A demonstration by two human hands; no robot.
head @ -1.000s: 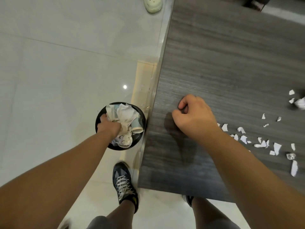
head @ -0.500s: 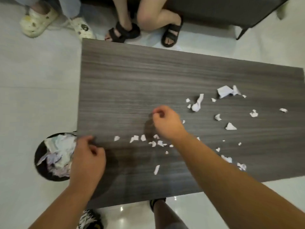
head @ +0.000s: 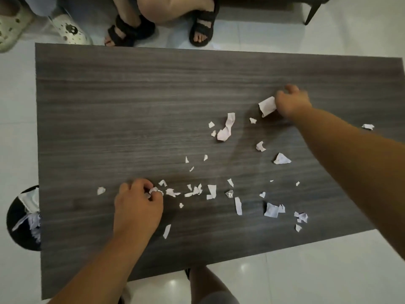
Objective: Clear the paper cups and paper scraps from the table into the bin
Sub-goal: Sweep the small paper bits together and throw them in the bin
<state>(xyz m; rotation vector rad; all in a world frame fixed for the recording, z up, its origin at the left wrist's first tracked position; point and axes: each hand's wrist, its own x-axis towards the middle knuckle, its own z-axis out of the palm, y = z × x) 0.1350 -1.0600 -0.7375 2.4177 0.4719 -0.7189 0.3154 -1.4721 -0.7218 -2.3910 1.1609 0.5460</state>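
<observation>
The left hand (head: pixel 138 205) pinches a small scrap (head: pixel 153 190), nearer the bin (head: pixel 19 235) off the worktop's (head: pixel 109 106) left edge. The right hand (head: pixel 292 104) grips a bigger scrap (head: pixel 267 106) toward the far right corner.

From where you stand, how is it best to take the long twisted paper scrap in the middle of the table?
Probably pinch the long twisted scrap from above, at its crumpled lower lump: that part looks raised off the table, so fingertips can close on it, while the upper strip seems flatter. It lies free of the other scraps.
</observation>
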